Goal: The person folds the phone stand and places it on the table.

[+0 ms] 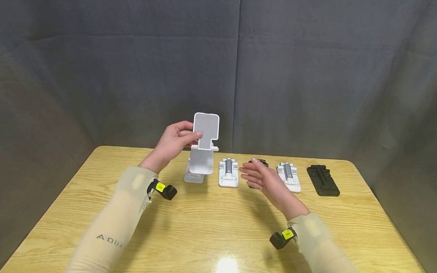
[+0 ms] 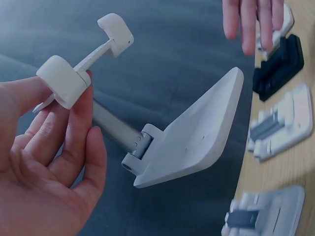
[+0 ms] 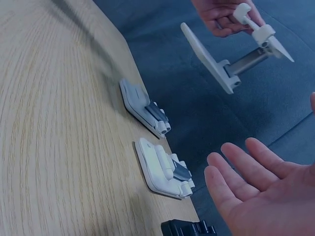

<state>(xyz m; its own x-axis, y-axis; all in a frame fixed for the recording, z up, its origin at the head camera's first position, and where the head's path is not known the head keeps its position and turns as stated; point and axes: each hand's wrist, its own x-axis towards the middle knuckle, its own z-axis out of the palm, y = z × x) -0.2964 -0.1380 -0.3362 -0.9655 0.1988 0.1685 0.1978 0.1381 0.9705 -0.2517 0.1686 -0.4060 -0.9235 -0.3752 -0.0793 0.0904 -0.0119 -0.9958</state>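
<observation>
My left hand (image 1: 172, 144) grips an unfolded white phone stand (image 1: 206, 130) by its upper plate, thumb across the grey pad. Raised above the back of the table, the stand has its base (image 2: 197, 130) hanging below on a metal arm (image 2: 115, 125). In the left wrist view, the fingers curl near the white hinge and lip. My right hand (image 1: 264, 179) hovers over the row of folded stands with its fingers extended and nothing in it. It partly covers a folded black stand (image 1: 264, 161) in the head view; its palm and fingers (image 3: 241, 169) show in the right wrist view.
Folded phone stands lie in a row along the wooden table's (image 1: 199, 233) back edge: a pale one (image 1: 194, 178) behind the held stand, a white one (image 1: 228, 181), another white one (image 1: 292, 185) and a black one (image 1: 323, 182) at far right. A dark curtain (image 1: 151, 76) hangs behind.
</observation>
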